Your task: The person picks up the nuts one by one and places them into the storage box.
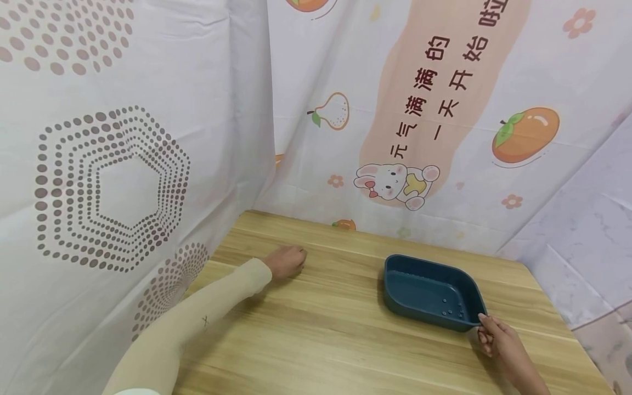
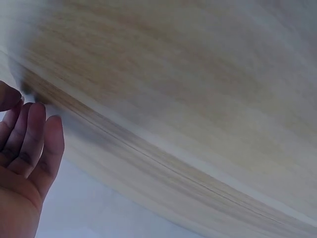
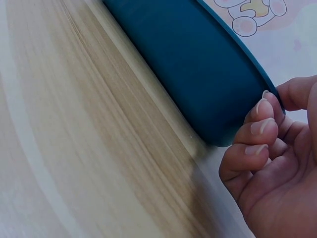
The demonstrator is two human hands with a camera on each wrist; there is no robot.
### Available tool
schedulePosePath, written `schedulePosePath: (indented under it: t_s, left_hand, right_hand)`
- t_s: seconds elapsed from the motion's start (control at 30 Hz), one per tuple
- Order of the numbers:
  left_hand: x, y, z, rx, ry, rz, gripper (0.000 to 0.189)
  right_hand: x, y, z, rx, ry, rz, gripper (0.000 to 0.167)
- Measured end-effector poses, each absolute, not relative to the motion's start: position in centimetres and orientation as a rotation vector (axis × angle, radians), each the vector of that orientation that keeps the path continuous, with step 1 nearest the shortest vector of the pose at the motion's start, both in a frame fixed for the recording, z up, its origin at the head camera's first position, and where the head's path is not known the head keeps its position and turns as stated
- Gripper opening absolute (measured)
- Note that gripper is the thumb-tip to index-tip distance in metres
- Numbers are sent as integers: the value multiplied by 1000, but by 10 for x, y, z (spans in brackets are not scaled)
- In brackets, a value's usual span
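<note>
A dark blue, rounded rectangular tray (image 1: 419, 304) stands on the wooden table, right of centre. Several tiny ring-shaped pieces, like small nuts (image 1: 450, 311), lie on its floor near the right end. My right hand (image 1: 504, 343) pinches the tray's near right corner; the right wrist view shows the thumb on the rim (image 3: 242, 47) and bent fingers against the outer wall. Over at the table's left side is my left hand (image 1: 286, 261), low over the wood and apart from the tray. Its thumb and index fingertip meet in the left wrist view; whether anything is between them is hidden.
The wooden table (image 1: 316, 307) spreads between the two hands. A white curtain with dotted patterns (image 1: 212, 109) hangs along the left, one with fruit prints (image 1: 316, 159) behind the table, and a pale sheet (image 1: 587, 241) on the right.
</note>
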State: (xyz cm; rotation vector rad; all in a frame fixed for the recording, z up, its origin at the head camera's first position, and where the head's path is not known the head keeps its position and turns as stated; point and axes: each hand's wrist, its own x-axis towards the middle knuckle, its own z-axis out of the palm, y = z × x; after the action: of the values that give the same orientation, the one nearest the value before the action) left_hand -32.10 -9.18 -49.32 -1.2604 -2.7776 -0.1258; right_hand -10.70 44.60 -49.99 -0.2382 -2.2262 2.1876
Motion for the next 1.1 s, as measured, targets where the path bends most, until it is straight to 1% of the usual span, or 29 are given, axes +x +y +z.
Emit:
schedulePosePath:
  t_s: [0.33, 0.63, 1.1]
  left_hand:
    - [-324, -92, -490, -1269, -2739, -193, 11]
    - [-331, -91, -487, -1262, -2694, -244, 14]
    - [-328, -79, -474, -1242, -2735, -205, 10]
  right_hand:
    - [-106, 447, -499, -304, -2256, 2163, 35]
    - [-106, 447, -497, -268, -2270, 2173, 37]
    - [-106, 447, -496, -297, -2294, 2170, 37]
